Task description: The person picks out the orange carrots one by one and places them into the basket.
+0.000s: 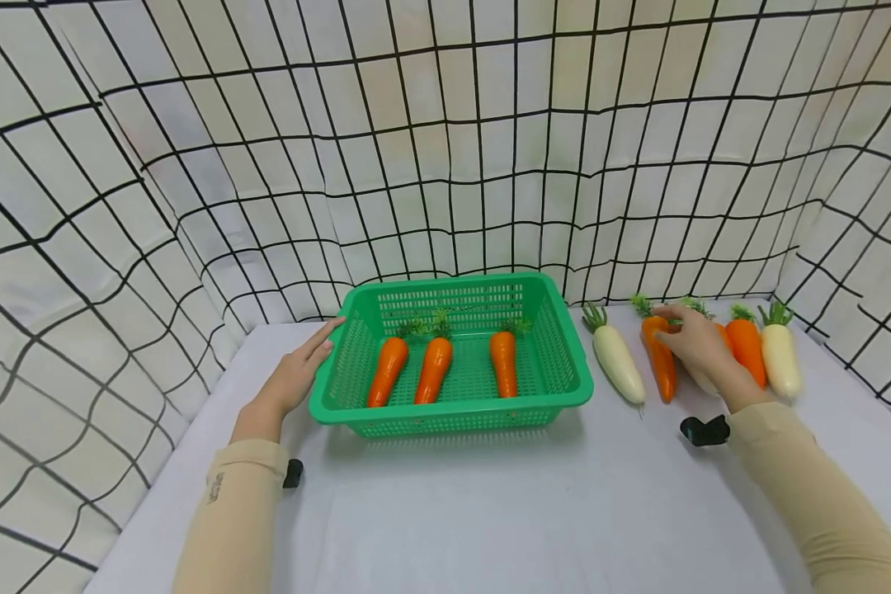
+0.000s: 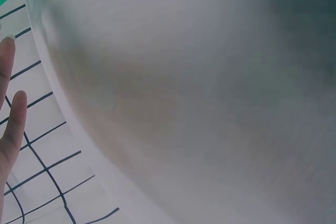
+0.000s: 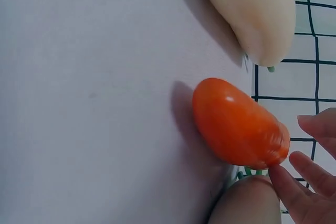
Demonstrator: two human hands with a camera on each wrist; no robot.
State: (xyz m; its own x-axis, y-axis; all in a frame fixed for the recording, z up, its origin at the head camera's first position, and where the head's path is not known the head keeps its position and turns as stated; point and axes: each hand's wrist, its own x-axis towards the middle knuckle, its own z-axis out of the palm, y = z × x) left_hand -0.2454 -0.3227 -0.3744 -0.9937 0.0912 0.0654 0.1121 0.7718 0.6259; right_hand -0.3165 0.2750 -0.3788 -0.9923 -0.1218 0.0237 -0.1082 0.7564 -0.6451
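In the head view, my left hand [image 1: 297, 375] lies along the left rim of a green plastic basket [image 1: 453, 417], fingers straight. Its fingers [image 2: 14, 124] show at the edge of the left wrist view. Three orange carrots [image 1: 434, 371] with leafy tops lie inside the basket. Over on the right, my right hand [image 1: 698, 342] is at the upper part of another carrot [image 1: 661, 363] on the table. In the right wrist view a fingertip meets that carrot [image 3: 236, 124], while the thumb stays apart from it. A white radish [image 1: 618, 363] lies just left of this carrot.
Right of the hand lie a carrot [image 1: 746, 351] and a white radish [image 1: 781, 363]; more vegetables are partly hidden under the hand. Black grid netting [image 1: 490, 177] over white sheeting encloses the back and sides of the white table [image 1: 453, 511].
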